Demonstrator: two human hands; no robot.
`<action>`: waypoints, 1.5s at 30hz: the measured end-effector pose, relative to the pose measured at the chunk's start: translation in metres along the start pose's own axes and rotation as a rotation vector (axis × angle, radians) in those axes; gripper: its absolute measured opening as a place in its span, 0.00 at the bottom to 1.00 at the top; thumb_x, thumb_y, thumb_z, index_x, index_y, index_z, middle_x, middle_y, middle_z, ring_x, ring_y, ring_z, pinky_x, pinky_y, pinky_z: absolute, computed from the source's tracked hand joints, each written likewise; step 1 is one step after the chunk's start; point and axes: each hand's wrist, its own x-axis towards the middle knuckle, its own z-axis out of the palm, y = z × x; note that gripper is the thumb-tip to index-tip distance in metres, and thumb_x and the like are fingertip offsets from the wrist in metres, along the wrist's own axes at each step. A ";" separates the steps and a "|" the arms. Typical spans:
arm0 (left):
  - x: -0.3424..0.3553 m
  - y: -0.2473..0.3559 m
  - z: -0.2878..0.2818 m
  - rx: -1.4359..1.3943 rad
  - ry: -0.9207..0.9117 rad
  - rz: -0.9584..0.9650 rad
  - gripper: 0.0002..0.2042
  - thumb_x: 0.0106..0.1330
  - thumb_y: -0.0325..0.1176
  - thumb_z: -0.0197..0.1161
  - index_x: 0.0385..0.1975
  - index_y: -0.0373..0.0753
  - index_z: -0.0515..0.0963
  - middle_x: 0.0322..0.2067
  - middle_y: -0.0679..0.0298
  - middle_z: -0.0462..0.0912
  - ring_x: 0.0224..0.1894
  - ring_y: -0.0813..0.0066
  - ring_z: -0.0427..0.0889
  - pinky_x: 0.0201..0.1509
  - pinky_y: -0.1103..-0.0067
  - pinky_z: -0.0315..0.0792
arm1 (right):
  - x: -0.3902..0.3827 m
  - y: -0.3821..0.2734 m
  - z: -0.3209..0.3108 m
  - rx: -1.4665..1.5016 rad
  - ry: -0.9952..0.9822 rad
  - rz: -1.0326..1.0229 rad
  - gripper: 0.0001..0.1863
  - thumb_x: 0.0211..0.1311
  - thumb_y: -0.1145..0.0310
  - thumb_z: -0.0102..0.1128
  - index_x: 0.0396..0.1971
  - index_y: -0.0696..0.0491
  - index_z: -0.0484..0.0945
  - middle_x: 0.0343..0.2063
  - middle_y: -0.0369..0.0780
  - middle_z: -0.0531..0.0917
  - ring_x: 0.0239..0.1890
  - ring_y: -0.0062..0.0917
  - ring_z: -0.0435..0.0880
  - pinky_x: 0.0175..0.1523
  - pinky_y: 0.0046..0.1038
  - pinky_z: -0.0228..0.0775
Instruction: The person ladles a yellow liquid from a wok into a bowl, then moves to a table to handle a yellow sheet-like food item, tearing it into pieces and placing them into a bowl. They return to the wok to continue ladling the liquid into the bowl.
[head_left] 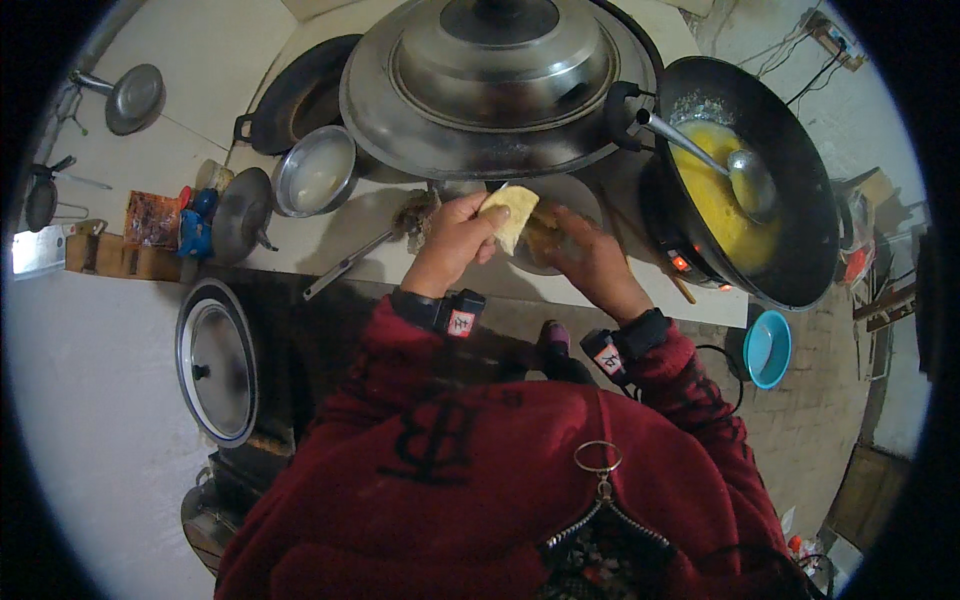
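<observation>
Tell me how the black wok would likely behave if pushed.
The black wok would probably feel heavy, being wide and holding yellow liquid. That liquid, an open pool, would likely slosh. The metal ladle propped inside might slide, as nothing visibly secures it.

The pale desk point(315, 243) carries a metal bowl point(338, 150) at ten o'clock and a black electric wok point(808, 205) at two.

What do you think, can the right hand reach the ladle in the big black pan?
Probably yes. The right hand is close to the black pan, the ladle has its handle poking past the pan's left edge, and nothing tall seems in between.
</observation>
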 end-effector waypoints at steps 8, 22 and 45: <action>-0.003 0.025 0.018 0.354 -0.335 -0.174 0.10 0.64 0.37 0.54 0.28 0.37 0.76 0.16 0.76 0.69 0.15 0.91 0.62 0.17 0.89 0.57 | 0.006 -0.014 -0.025 0.851 -0.509 0.546 0.14 0.58 0.62 0.60 0.38 0.56 0.75 0.23 0.33 0.79 0.21 0.14 0.75 0.24 0.16 0.67; 0.002 0.014 0.039 0.195 -0.214 -0.023 0.15 0.66 0.43 0.52 0.30 0.37 0.76 0.20 0.73 0.75 0.18 0.89 0.70 0.16 0.90 0.60 | 0.004 -0.016 -0.031 0.216 -0.405 0.212 0.16 0.61 0.56 0.52 0.27 0.56 0.74 0.16 0.47 0.73 0.16 0.41 0.69 0.24 0.34 0.63; 0.034 -0.012 0.001 0.233 0.080 0.027 0.13 0.65 0.42 0.52 0.32 0.38 0.74 0.21 0.70 0.73 0.17 0.86 0.70 0.17 0.87 0.61 | -0.010 -0.023 -0.017 0.089 -0.058 0.159 0.14 0.56 0.72 0.58 0.43 0.56 0.74 0.26 0.46 0.80 0.25 0.30 0.80 0.32 0.25 0.71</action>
